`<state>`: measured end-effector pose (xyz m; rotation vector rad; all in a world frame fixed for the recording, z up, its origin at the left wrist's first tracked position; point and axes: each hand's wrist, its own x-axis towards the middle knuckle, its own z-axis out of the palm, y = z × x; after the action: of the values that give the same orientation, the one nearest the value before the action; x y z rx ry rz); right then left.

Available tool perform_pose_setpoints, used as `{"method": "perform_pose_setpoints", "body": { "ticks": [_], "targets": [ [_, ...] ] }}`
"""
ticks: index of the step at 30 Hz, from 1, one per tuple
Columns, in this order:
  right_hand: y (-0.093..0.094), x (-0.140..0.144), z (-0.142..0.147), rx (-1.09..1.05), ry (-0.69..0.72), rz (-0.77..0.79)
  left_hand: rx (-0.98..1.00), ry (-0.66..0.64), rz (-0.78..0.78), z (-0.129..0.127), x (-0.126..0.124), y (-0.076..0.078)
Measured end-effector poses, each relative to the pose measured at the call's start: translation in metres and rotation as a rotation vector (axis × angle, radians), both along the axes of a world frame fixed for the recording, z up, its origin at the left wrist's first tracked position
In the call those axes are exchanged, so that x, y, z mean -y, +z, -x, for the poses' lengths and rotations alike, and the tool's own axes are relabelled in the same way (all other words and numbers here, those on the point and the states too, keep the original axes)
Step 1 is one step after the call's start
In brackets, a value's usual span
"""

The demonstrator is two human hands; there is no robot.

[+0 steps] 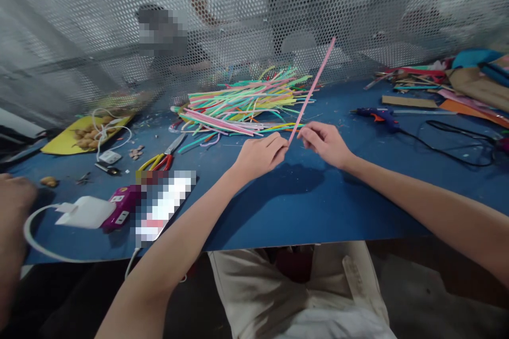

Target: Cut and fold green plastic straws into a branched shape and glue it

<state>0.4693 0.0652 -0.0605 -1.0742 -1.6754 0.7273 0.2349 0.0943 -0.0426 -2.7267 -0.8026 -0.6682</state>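
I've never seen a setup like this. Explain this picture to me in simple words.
There is no machine here: a person works with two bare hands. The single picture comes from a camera worn on that person's head, looking forward and down, so the forearms reach in from the bottom and the right.

The left hand holds a long pink stem near its lower end. The right hand is close beside it; whether it grips anything is hard to tell.

On the blue table lie a pile of colourful stems, a hand tool with red and yellow handles and a glue gun. At the left edge, another person's hand shows.
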Motion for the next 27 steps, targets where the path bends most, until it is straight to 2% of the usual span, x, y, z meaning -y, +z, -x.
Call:
{"method": "perform_pose_setpoints", "body": {
  "ticks": [3, 6, 10, 14, 20, 24, 27],
  "targets": [
    [0.001, -0.001, -0.012, 0.079, -0.058, -0.185, 0.154, -0.034, 0.151, 0.001, 0.003, 0.003],
    [0.004, 0.000, -0.020, 0.303, -0.012, -0.327, 0.239, -0.078, 0.281, 0.001, 0.004, 0.004],
    [0.007, 0.004, -0.015, 0.304, 0.079, -0.401, 0.240, -0.119, 0.369, -0.002, 0.005, 0.003],
    [0.006, 0.005, -0.008, 0.268, 0.139, -0.397, 0.225, -0.176, 0.389, -0.003, 0.008, 0.002],
    [0.007, 0.004, -0.008, 0.367, 0.061, -0.556, 0.340, -0.205, 0.296, -0.005, 0.015, 0.002],
    [0.011, 0.008, -0.002, 0.413, -0.017, -0.646, 0.422, -0.229, 0.126, -0.005, 0.019, 0.001],
    [0.014, 0.011, 0.005, 0.388, 0.002, -0.644, 0.471, -0.258, -0.032, -0.005, 0.017, 0.001]
  ]
}}
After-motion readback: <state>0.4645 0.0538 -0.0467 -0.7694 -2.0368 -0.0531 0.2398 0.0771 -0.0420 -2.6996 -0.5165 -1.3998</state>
